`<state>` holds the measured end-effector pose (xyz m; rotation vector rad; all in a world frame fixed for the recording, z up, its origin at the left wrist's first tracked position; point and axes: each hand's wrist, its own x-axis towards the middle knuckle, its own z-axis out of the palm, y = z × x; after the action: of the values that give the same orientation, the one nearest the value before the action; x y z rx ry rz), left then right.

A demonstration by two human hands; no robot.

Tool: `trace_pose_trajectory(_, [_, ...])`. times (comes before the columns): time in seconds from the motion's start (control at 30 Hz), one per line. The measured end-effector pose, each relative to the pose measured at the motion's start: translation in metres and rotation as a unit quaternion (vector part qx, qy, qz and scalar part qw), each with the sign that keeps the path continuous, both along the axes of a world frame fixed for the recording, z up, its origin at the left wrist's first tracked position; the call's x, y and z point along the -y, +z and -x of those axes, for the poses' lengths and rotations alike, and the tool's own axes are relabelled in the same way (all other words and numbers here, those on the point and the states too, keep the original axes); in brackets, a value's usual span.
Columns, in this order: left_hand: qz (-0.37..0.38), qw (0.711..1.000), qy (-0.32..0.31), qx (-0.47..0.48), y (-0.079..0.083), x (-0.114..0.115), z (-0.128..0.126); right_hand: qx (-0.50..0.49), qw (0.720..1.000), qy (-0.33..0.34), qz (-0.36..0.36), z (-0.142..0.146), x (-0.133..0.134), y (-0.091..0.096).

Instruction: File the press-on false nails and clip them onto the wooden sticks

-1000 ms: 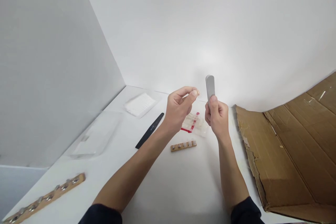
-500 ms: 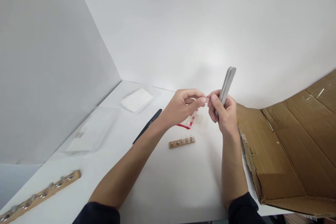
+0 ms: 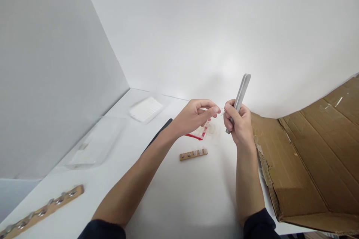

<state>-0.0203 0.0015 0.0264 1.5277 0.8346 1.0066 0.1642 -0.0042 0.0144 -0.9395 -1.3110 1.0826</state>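
Note:
My right hand [image 3: 239, 121] is closed around a grey nail file [image 3: 241, 93], which stands up steeply from the palm. Between that hand's thumb and forefinger is a small clear piece [image 3: 223, 112], perhaps a nail tip. My left hand [image 3: 198, 115] faces it with thumb and forefinger nearly together, just left of the clear piece; what they pinch, if anything, is too small to make out. Below the left hand lies a red-edged clear packet [image 3: 200, 134], partly hidden. Nearer me, a short wooden strip [image 3: 193, 154] carries several small round studs, some with pale pieces.
A black, flat tool [image 3: 159, 132] lies partly behind my left forearm. Farther left are a clear packet with white contents [image 3: 146, 109] and a clear plastic case [image 3: 95, 143]. A longer studded wooden strip [image 3: 47, 209] lies front left. Cardboard [image 3: 303, 157] borders the right side.
My fingertips have drawn slightly apart, leaving the small clear piece at my right fingers. The nail file remains in my right hand. The whole view has shifted slightly.

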Motion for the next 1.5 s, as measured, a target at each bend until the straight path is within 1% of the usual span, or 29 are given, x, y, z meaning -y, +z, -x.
trace_pose_trajectory(0.1, [-0.003, 1.0, -0.001, 0.02, -0.003, -0.002, -0.004, -0.044, 0.999, -0.029, -0.005, 0.005, -0.001, 0.0])
trace_pose_trajectory(0.2, [-0.018, 0.998, 0.002, 0.056, -0.007, -0.003, -0.009, -0.069, 0.997, -0.027, -0.013, 0.009, 0.0, 0.001])
trace_pose_trajectory(0.4, [-0.049, 0.99, 0.053, 0.121, -0.014, -0.004, -0.02, -0.107, 0.994, -0.024, -0.015, 0.015, 0.001, 0.002])
trace_pose_trajectory(0.57, [-0.102, 0.976, 0.136, 0.138, -0.016, -0.002, -0.022, -0.085, 0.996, -0.011, 0.001, 0.014, 0.001, 0.0])
trace_pose_trajectory(0.7, [-0.131, 0.961, 0.202, 0.138, -0.016, -0.001, -0.019, -0.047, 0.998, -0.026, -0.014, 0.013, 0.003, 0.0])
trace_pose_trajectory(0.73, [-0.137, 0.957, 0.218, 0.136, -0.015, -0.001, -0.018, -0.038, 0.999, -0.019, -0.019, 0.013, 0.003, 0.0])
trace_pose_trajectory(0.8, [-0.148, 0.95, 0.24, 0.134, -0.015, -0.001, -0.017, -0.023, 0.999, 0.018, -0.02, 0.014, 0.006, 0.001])
trace_pose_trajectory(0.9, [-0.163, 0.946, 0.246, 0.133, -0.012, 0.001, -0.017, -0.004, 0.996, 0.084, -0.009, 0.017, 0.009, 0.001])
trace_pose_trajectory(0.97, [-0.174, 0.946, 0.242, 0.127, -0.011, 0.002, -0.018, -0.001, 0.994, 0.105, -0.009, 0.02, 0.011, 0.001])
trace_pose_trajectory(1.13, [-0.218, 0.941, 0.235, 0.109, -0.011, 0.005, -0.021, -0.017, 0.992, 0.124, -0.015, 0.021, 0.011, -0.001])
trace_pose_trajectory(1.33, [-0.27, 0.92, 0.27, 0.087, -0.011, 0.005, -0.019, -0.023, 0.989, 0.144, -0.004, 0.019, 0.01, -0.001])
trace_pose_trajectory(1.5, [-0.292, 0.915, 0.272, 0.065, -0.012, 0.007, -0.019, -0.038, 0.989, 0.142, -0.002, 0.019, 0.013, 0.002])
